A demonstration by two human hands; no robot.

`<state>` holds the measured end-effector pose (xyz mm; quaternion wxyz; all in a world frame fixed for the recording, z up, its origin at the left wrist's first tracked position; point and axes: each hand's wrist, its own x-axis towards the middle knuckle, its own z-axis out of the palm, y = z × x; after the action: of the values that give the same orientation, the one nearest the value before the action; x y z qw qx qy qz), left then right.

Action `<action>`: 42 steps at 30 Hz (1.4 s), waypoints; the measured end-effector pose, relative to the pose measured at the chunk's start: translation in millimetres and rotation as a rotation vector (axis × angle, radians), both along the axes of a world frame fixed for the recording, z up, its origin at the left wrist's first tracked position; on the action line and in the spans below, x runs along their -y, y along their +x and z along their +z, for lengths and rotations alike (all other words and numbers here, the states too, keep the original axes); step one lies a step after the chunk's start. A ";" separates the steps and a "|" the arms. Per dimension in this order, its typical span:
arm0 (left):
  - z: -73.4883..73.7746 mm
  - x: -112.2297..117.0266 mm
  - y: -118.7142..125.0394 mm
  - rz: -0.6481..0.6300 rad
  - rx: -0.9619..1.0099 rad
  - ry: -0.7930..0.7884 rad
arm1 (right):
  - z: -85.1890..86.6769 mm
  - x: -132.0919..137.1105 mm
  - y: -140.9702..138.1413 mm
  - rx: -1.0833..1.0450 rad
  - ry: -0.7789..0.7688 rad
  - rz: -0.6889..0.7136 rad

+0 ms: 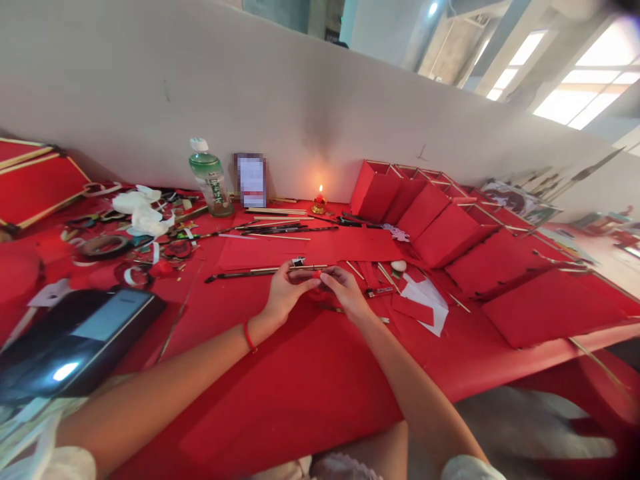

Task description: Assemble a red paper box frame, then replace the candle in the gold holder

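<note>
My left hand [285, 292] and my right hand [346, 291] meet over the red table cover [300, 387], fingertips pinched together on a small red piece [317, 274] between them. A thin wooden stick [280, 269] lies just beyond the fingers, alongside a long dark stick [235, 275]. A red string bracelet [249, 337] circles my left wrist. Red paper scraps and a white scrap [425, 297] lie right of my right hand.
A lit candle [319, 200] stands at the back by the grey wall. A green drink bottle [210, 177], a phone [251, 180], several red paper frames [450, 230], tape rolls [105, 247] and a dark tablet [75, 337] surround the work spot.
</note>
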<state>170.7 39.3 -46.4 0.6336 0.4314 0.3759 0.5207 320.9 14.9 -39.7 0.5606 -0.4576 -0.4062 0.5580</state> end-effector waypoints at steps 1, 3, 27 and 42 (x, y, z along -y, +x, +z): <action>0.6 0.4 -0.2 0.008 -0.002 0.000 | 0.3 0.3 -0.9 0.002 0.008 -0.003; 1.9 1.3 -0.6 0.021 -0.004 -0.001 | 1.4 1.1 -2.2 0.010 0.026 0.003; -4.6 12.1 -0.8 0.016 -0.140 0.177 | -0.1 3.1 1.5 0.128 0.090 -0.091; -7.4 13.9 -4.6 0.086 -0.332 0.315 | -11.9 -12.1 58.1 0.124 0.151 -0.344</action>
<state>166.0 25.4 -53.8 0.4652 0.5883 0.4070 0.5213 379.0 27.0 -51.5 0.6541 -0.5105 -0.3966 0.3928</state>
